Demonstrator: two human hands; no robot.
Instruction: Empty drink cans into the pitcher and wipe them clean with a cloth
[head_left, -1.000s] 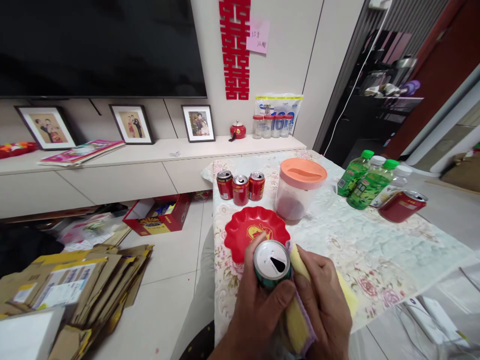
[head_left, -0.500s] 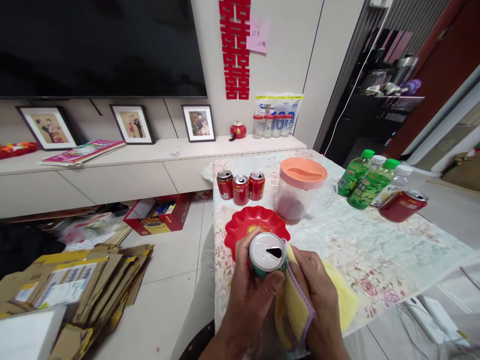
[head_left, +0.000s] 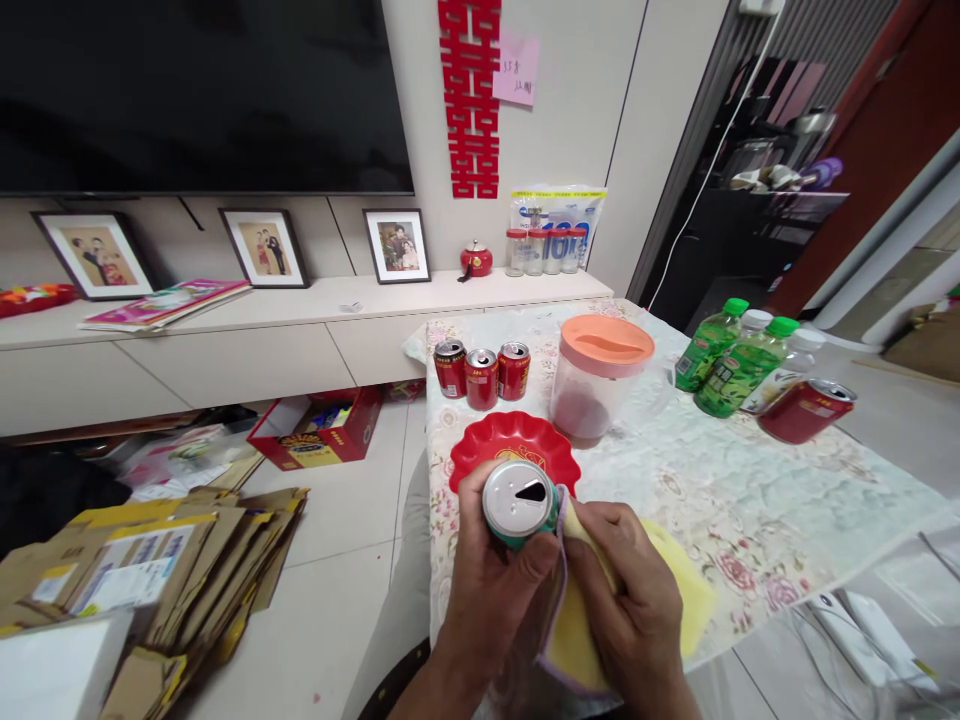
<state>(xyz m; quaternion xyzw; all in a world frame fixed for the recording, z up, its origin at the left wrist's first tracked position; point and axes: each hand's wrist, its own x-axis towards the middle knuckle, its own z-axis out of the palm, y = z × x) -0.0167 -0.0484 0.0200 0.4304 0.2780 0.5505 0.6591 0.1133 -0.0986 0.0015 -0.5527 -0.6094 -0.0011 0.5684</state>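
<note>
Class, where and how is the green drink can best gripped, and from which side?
Likely by its side wall below the rim, coming from the left as the left hand does, curling around it. The green drink can is cylindrical, its opened top faces up, and the right hand holds a purple-edged yellow cloth at its right side.

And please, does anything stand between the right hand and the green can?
Yes: the yellow cloth, held in the right hand, lies between it and the green can, its purple edge at the can's right side. The left hand grips the can directly, with nothing visible between.
</note>
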